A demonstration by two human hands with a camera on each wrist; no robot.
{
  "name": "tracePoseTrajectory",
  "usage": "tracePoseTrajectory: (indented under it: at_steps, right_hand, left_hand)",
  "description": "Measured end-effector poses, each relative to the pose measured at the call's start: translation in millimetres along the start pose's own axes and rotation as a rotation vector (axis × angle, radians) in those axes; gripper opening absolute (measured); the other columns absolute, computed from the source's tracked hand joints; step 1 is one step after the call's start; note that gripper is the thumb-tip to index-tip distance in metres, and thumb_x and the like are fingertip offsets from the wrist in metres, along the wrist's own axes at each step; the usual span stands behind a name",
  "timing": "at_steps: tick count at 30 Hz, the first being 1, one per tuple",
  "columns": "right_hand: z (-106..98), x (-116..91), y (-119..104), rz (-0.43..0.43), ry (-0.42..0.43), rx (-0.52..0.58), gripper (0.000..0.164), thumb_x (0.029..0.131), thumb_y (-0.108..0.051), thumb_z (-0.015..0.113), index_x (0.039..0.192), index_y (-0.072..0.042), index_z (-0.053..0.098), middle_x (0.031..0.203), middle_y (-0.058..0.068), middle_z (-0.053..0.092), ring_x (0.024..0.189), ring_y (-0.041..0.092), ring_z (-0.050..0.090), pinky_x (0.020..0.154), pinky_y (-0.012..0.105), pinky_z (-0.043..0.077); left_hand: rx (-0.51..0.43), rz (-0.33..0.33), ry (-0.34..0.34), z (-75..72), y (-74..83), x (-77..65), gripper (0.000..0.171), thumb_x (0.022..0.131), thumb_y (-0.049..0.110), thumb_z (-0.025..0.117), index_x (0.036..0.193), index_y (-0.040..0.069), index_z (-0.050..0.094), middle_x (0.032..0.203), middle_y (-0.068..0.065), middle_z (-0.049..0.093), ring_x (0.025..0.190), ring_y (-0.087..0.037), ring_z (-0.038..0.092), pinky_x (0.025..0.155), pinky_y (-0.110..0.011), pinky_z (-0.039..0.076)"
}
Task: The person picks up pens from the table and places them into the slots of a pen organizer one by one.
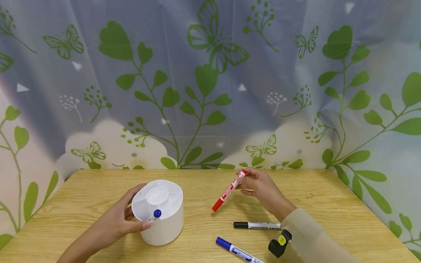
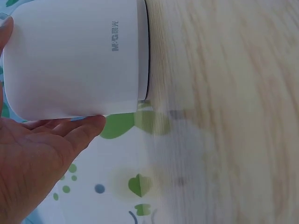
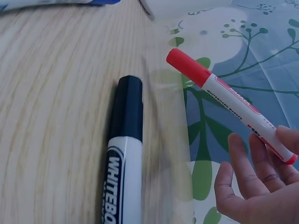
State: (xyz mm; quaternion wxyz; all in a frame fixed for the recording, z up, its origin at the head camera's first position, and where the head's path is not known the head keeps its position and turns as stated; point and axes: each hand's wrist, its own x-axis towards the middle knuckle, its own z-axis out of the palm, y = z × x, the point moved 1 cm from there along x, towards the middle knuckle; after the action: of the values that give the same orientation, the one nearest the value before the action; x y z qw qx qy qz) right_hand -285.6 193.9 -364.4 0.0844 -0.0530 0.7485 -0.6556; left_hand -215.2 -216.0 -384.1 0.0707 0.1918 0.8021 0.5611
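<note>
My left hand (image 1: pixel 112 221) holds a white pen holder (image 1: pixel 167 228) at the left, thumb on its near side and fingers round the far side. Inside it are compartments, a round one among them, and a pen with a round blue end (image 1: pixel 157 213) stands at the near rim. In the left wrist view, lettering shows on the holder's wall (image 2: pixel 79 60). To the right, my right hand (image 1: pixel 264 190) pinches a red whiteboard marker (image 1: pixel 228 191) by its end, thumb against fingers. The marker slants over the table, red cap (image 3: pixel 189 67) down towards the holder side.
On the wooden table (image 1: pixel 200 223), a black whiteboard marker (image 1: pixel 258 225) lies below the right hand, partly behind the sleeve. Nearer the front lies a blue marker (image 1: pixel 238 252). A black wrist device (image 1: pixel 280 244) sits at the right sleeve. Behind the table hangs a leaf-patterned curtain (image 1: pixel 210 91).
</note>
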Motion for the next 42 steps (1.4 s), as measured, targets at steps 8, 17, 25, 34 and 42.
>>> tracePoseTrajectory:
  at_steps: [8, 17, 25, 34, 42]
  right_hand:
    - [3.2, -2.9, -6.2, 0.017, 0.012, 0.033, 0.043, 0.105, -0.013, 0.061, 0.145, 0.001, 0.051, 0.107, 0.001, 0.073, 0.096, 0.016, 0.075, 0.105, 0.048, 0.054]
    - [7.1, -6.4, -14.7, 0.010, -0.007, 0.083, 0.046, 0.105, -0.011, 0.060, 0.146, 0.002, 0.044, 0.103, -0.001, 0.070, 0.090, 0.014, 0.075, 0.097, 0.039, 0.057]
    - [15.7, -10.3, -23.3, -0.021, -0.041, 0.130, 0.035, 0.105, -0.010, 0.061, 0.137, -0.004, 0.048, 0.099, 0.001, 0.071, 0.090, 0.018, 0.073, 0.098, 0.043, 0.058]
    - [25.7, -14.7, -30.0, -0.051, -0.097, 0.229, 0.027, 0.108, -0.011, 0.056, 0.133, -0.009, 0.049, 0.102, 0.003, 0.064, 0.096, 0.024, 0.068, 0.094, 0.046, 0.061]
    - [37.5, -18.6, -41.4, -0.067, -0.107, 0.275, 0.022, 0.106, -0.009, 0.058, 0.125, -0.010, 0.049, 0.100, 0.003, 0.065, 0.096, 0.024, 0.067, 0.095, 0.048, 0.061]
  left_hand:
    - [0.015, 0.022, 0.003, 0.9, -1.4, 2.2, 0.101, 0.089, 0.010, 0.083, 0.165, 0.006, 0.016, 0.159, -0.028, 0.036, 0.134, -0.028, 0.055, 0.091, -0.020, 0.055]
    - [-0.048, -0.028, 0.004, 5.2, -0.7, 3.5, 0.110, 0.088, 0.009, 0.084, 0.166, 0.005, 0.007, 0.157, -0.032, 0.034, 0.127, -0.026, 0.059, 0.089, -0.022, 0.056]
    - [-0.013, -0.071, 0.021, 7.5, 1.4, 4.9, 0.112, 0.087, 0.015, 0.086, 0.166, 0.006, 0.007, 0.158, -0.031, 0.036, 0.135, -0.041, 0.053, 0.091, -0.019, 0.053]
    - [-0.007, -0.073, 0.031, 9.6, 3.6, 5.4, 0.112, 0.087, 0.016, 0.087, 0.166, 0.007, 0.008, 0.157, -0.030, 0.037, 0.134, -0.040, 0.053, 0.091, -0.020, 0.053]
    - [-0.011, -0.067, 0.026, 9.8, 3.7, 5.5, 0.111, 0.088, 0.017, 0.086, 0.166, 0.006, 0.008, 0.157, -0.030, 0.037, 0.133, -0.039, 0.054, 0.091, -0.021, 0.053]
